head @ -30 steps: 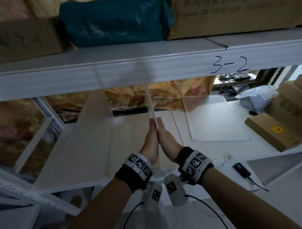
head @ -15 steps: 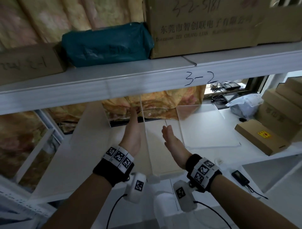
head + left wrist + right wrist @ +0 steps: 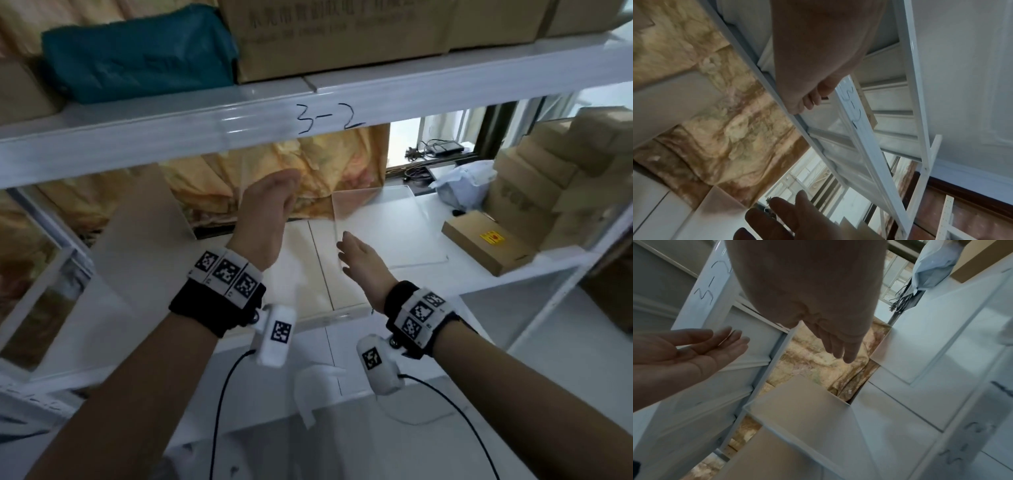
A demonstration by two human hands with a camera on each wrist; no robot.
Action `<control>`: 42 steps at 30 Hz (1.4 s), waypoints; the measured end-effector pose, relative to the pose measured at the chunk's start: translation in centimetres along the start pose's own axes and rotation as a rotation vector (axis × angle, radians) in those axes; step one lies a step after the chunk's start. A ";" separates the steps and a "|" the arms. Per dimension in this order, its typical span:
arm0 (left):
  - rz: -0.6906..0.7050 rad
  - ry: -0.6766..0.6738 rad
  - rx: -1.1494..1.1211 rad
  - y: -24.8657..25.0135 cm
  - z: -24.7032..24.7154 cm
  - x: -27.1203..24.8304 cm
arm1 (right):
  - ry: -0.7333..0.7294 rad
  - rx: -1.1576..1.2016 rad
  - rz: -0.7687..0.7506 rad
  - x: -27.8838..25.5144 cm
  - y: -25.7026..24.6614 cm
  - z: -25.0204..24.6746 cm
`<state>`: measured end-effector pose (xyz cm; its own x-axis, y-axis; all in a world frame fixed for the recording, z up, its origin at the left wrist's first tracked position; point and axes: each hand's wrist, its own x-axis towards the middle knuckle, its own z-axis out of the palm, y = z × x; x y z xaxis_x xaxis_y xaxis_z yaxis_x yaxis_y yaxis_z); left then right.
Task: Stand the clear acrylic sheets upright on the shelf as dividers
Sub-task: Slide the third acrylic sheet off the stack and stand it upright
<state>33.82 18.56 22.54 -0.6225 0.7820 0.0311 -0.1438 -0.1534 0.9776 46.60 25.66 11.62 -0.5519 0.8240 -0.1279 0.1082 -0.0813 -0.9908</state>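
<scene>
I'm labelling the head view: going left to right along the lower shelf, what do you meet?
Leaning acrylic sheet → left hand → right hand → flat acrylic sheet → flat cardboard box with yellow label → stacked cardboard boxes.

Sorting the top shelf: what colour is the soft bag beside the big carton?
Dark teal bag; clearest in the head view.

White metal shelving (image 3: 342, 99) fills the room in front of me, its upper beam marked "3-2" by hand. Cardboard boxes (image 3: 342, 31) and a teal bundle (image 3: 137, 51) sit on the top level. Behind the rack hangs a crumpled golden floral curtain (image 3: 325, 171). To the right, daylight comes through a dark-framed window (image 3: 445, 137), where cables lie on the sill. More boxes (image 3: 565, 178) are stacked there.
</scene>
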 end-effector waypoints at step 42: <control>-0.285 -0.643 1.355 -30.1 4.9 7.9 | -0.214 -1.180 -0.299 9.9 21.0 -19.1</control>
<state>36.95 32.30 -5.59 -0.2158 0.8654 -0.4522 0.8157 0.4143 0.4038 59.16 42.79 -9.66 -0.7954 0.6058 -0.0176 0.5724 0.7414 -0.3503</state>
